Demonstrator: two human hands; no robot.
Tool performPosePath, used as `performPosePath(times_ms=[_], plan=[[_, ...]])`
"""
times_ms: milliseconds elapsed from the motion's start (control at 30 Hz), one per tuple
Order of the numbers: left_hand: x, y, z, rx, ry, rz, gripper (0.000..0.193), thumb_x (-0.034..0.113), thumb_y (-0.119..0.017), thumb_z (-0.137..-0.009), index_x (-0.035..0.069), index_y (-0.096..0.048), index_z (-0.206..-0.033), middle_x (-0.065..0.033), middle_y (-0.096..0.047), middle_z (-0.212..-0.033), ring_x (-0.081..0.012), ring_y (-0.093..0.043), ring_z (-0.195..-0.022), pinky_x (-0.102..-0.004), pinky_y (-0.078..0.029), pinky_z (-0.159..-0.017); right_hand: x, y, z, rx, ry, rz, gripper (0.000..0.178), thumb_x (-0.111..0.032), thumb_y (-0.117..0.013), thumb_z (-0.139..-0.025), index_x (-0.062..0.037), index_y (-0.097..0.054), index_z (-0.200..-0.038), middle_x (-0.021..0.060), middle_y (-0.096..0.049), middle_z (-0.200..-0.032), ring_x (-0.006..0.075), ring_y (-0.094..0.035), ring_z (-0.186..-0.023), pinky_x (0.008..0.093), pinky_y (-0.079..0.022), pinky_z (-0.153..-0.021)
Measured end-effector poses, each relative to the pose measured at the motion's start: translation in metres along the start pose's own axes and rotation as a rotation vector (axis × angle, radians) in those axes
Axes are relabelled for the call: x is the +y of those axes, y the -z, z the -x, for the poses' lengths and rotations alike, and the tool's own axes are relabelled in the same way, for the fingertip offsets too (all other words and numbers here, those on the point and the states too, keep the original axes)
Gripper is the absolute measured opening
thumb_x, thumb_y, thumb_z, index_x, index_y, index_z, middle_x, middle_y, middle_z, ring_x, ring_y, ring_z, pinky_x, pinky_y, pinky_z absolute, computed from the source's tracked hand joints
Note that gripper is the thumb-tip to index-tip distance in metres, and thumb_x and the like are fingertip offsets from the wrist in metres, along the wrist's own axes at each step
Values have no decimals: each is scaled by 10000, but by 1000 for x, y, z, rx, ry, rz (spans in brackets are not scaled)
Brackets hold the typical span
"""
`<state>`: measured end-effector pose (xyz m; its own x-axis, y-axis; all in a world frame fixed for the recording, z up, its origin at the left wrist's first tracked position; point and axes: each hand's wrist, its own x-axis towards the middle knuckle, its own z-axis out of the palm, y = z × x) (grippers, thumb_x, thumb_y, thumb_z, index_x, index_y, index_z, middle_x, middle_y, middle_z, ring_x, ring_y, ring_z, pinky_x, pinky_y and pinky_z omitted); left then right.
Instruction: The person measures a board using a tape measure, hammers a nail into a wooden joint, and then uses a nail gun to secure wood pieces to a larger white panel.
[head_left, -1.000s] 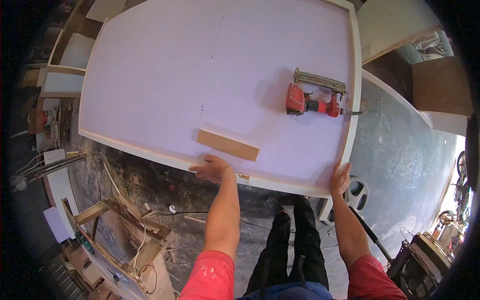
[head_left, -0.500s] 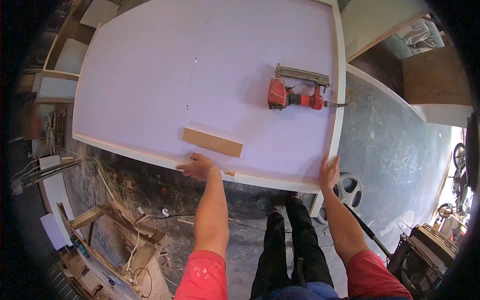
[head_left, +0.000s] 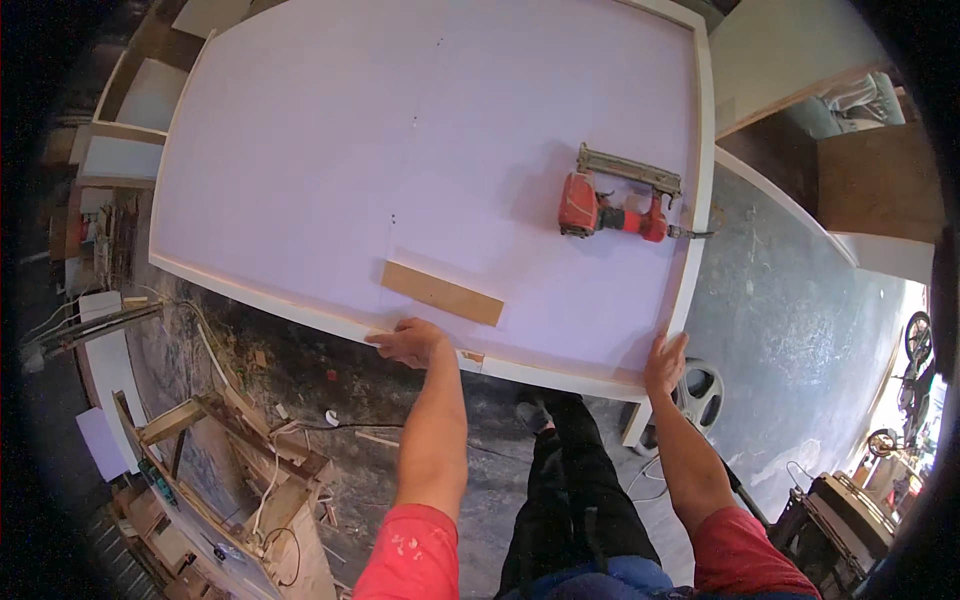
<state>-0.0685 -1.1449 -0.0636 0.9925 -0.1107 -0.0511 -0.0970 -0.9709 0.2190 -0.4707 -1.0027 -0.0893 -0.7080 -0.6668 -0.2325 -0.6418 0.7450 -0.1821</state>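
A large framed panel [head_left: 300, 160] with a pale lilac face and white raised edges lies in front of me. My left hand [head_left: 412, 342] is closed over its near edge, left of a chipped spot in the rim. At the near right corner, my right hand [head_left: 665, 365] grips the side edge, thumb and fingers wrapped round it. On the panel rests a red nail gun [head_left: 578, 206] with its hose fitting [head_left: 688, 233] crossing the right rim. A short brown wooden strip [head_left: 442, 293] lies loose between the nail gun and my left hand.
Below left stands a rough wooden frame [head_left: 175, 420] with cords and scraps around it. A grey spoked wheel-like disc [head_left: 702, 388] is beside the panel's right corner. Open cabinets [head_left: 870, 180] stand at the far right, and a box-like machine [head_left: 835, 520] is at the lower right.
The panel, with the nail gun and strip on it, sits slightly farther right and lower in view. Both hands keep their hold on it. My legs have shifted and my feet are closer together.
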Motion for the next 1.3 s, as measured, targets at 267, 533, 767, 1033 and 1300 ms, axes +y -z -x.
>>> performPosePath(times_ms=[267,533,767,1033,1300], plan=[[2,-5,-5,-68,49,-20,650,200,-370,-948,53,-108,-1525,-234,-409,-1335,-393,-590,-1071,-499,-557,-829,-8,4,2,-12,-70,22,702,-508,-413,-980,42,-349,-1411,346,-513,-1292,503,-509,-1171,524,-410,-981],[8,-4,-9,-73,59,-124,629,198,-354,-964,61,-105,-1525,-227,-390,-1363,-373,-567,-1126,-501,-563,-815,-1,-6,-1,-83,-121,116,751,-532,-386,-986,49,-298,-1454,324,-450,-1379,482,-483,-1221,511,-393,-1025],[17,2,-8,-170,146,-190,628,182,-371,-968,56,-105,-1522,-213,-375,-1379,-357,-533,-1179,-499,-568,-829,-4,-1,1,-81,-136,202,756,-548,-350,-988,35,-285,-1465,307,-451,-1390,477,-502,-1204,509,-418,-1000],[10,-6,-10,-72,70,-148,642,188,-388,-960,67,-107,-1523,-214,-390,-1362,-378,-586,-1091,-488,-586,-783,2,-8,-1,-9,-81,184,750,-551,-345,-989,26,-285,-1465,312,-462,-1373,478,-522,-1176,516,-435,-973],[6,-4,-9,-28,33,-114,649,187,-391,-948,50,-115,-1520,-235,-415,-1302,-402,-590,-1073,-488,-586,-809,1,0,-1,-155,-175,159,811,-607,-369,-963,32,-303,-1458,320,-508,-1325,480,-544,-1146,518,-424,-966]])
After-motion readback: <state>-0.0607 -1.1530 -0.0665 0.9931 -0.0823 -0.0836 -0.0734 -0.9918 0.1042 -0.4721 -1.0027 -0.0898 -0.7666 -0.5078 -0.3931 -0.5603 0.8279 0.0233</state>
